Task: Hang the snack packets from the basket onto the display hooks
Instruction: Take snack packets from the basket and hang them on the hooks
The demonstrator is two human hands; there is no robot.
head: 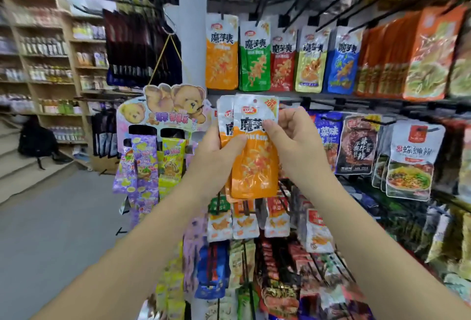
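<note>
Both your hands are on the stack of orange-and-white foil snack packets; left hand grips the left edge, right hand pinches the top; they're raised below the hanging orange packet, teddy-bear card display just left.

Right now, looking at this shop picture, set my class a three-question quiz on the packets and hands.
1. True or false: both hands hold the orange packets.
2. Which colour hangs leftmost in the row above? A) blue B) orange C) green
3. Fill in: the card to the left shows cartoon ____.

Key: 1 true, left hand and right hand; 2 B, the hanging orange packet; 3 bears.
</note>
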